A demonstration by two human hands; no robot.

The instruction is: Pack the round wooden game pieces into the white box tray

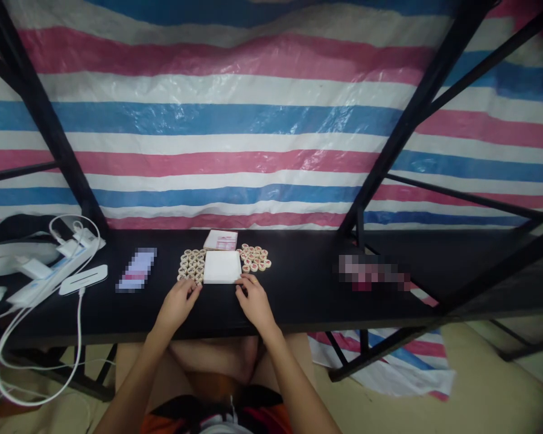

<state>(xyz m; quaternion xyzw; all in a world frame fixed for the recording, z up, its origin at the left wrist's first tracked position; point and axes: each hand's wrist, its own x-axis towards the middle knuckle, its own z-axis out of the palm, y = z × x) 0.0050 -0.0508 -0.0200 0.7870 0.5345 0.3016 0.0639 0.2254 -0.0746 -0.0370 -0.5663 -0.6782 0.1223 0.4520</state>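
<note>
My left hand (179,302) is at the near edge of a block of round wooden Chinese chess pieces with dark markings (192,263). Its fingers are curled and closed around a piece at the block's near right corner, though the fingertips partly hide it. A shallow white open box (222,267) sits between my hands, its inside plain white. My right hand (254,299) rests at the box's near right corner, thumb and forefinger apart and the fingertips touching its edge. Just beyond that hand lie red-marked Chinese chess pieces (254,258), in looser rows.
Behind the box lies a box lid with red print (221,240). Left on the black table (298,301) are a blurred phone (137,269), a white device (83,279) and a power strip (57,271) with looping cables. A blurred object (373,274) lies right. Black metal posts flank the table.
</note>
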